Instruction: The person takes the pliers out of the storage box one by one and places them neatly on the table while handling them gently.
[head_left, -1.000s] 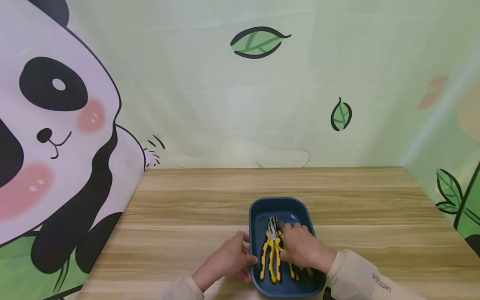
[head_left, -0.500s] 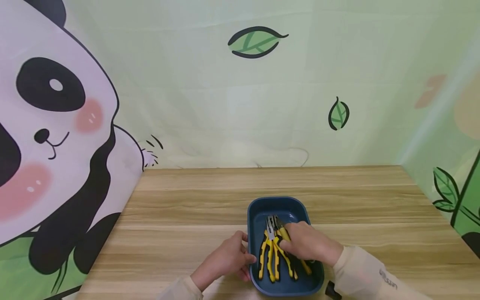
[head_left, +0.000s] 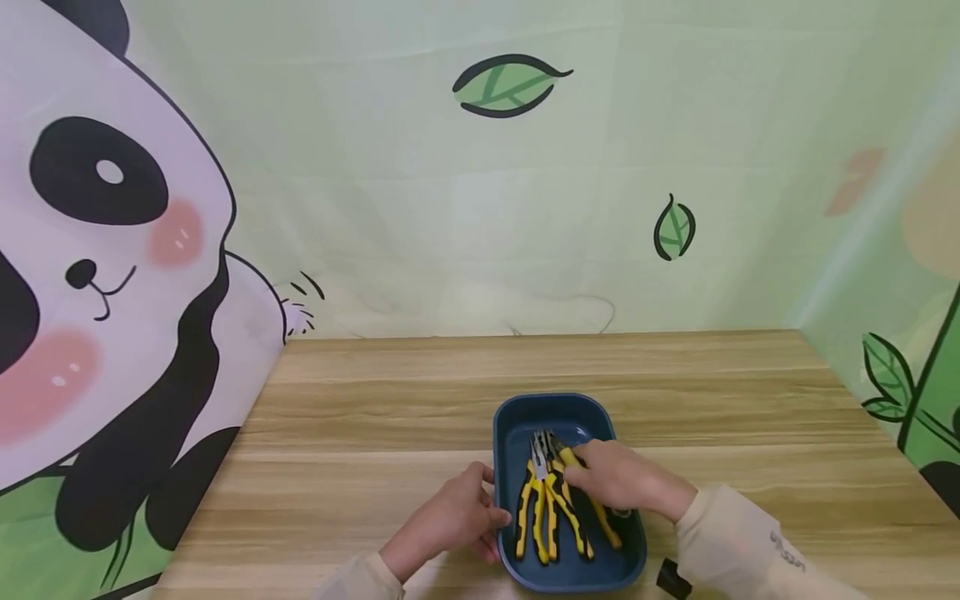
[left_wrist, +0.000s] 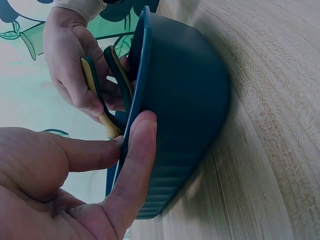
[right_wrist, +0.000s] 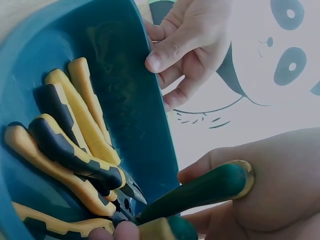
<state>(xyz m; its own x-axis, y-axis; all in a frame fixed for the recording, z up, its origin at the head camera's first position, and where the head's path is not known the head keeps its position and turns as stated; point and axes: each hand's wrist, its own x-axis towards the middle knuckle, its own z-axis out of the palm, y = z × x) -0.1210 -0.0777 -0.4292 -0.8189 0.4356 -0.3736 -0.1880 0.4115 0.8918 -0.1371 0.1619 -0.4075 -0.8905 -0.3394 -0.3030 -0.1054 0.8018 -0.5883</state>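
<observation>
A blue plastic bin stands on the table with several pliers in it, their handles yellow and black. My left hand pinches the bin's left rim between thumb and fingers, as the left wrist view shows up close. Over the bin's right side, my right hand holds one pair of pliers by its dark green and yellow handles. Those handles are spread apart. In the right wrist view the other pliers lie beside it, and the jaws of the held pair are mostly hidden.
A small black object lies on the wooden table to the right of the bin, near the right sleeve. Behind the table hangs a green cloth printed with a panda and leaves.
My right hand has shifted slightly right, uncovering more of the pliers in the bin. The black object shows more beside the sleeve. My left hand stays at the rim.
</observation>
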